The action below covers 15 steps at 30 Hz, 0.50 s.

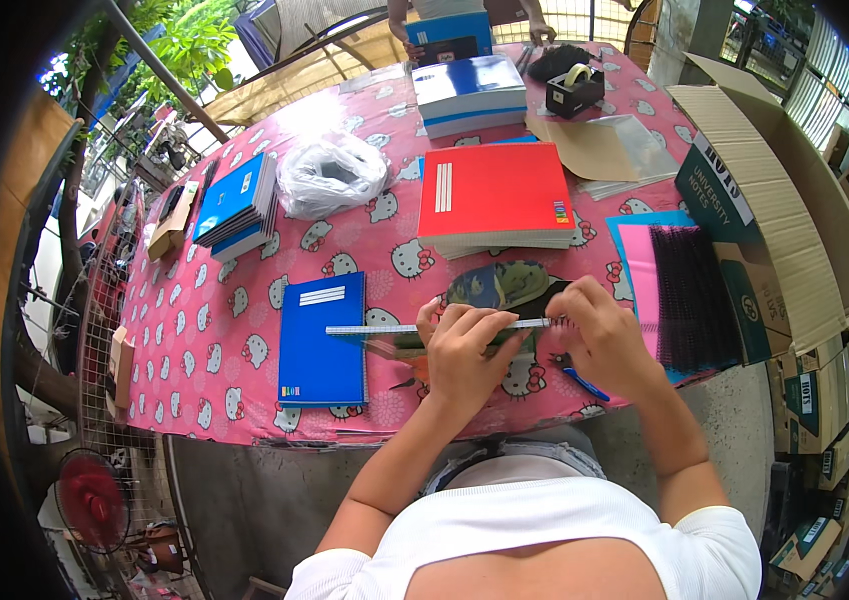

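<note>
Above the pink worktop [190,375], we hold a thin notebook [385,329] on edge, its long axis running left to right across our front. Our left hand [470,350] grips it right of its middle, thumb and fingers pinching it. Our right hand [603,342], nearer the right end, has curled fingertips pinched at a dark wire coil [651,327] that reaches rightward, roughly in line with the notebook. Our forearms slant inward from below, elbows apart; a blue notebook [322,345] lies flat to the left.
</note>
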Each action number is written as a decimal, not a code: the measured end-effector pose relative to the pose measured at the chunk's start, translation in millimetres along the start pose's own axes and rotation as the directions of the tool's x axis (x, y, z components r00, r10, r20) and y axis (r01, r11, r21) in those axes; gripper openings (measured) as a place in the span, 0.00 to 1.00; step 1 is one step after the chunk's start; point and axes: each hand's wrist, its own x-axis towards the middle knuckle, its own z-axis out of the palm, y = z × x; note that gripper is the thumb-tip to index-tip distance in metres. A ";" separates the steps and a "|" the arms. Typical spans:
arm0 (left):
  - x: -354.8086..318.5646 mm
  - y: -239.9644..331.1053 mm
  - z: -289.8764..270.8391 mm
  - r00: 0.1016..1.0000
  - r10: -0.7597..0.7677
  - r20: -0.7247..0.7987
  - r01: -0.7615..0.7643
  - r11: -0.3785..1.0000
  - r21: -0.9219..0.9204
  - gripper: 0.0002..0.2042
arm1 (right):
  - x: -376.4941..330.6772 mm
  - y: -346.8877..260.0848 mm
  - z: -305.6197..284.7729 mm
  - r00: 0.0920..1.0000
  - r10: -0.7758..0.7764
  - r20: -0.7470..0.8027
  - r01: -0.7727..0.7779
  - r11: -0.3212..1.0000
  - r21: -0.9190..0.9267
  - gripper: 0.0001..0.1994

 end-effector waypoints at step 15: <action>-14.7 -1.2 -6.3 1.000 -0.001 0.023 0.001 1.000 -0.004 0.11 | 19.6 15.2 -0.1 0.927 -0.023 0.374 -0.001 0.998 0.065 0.08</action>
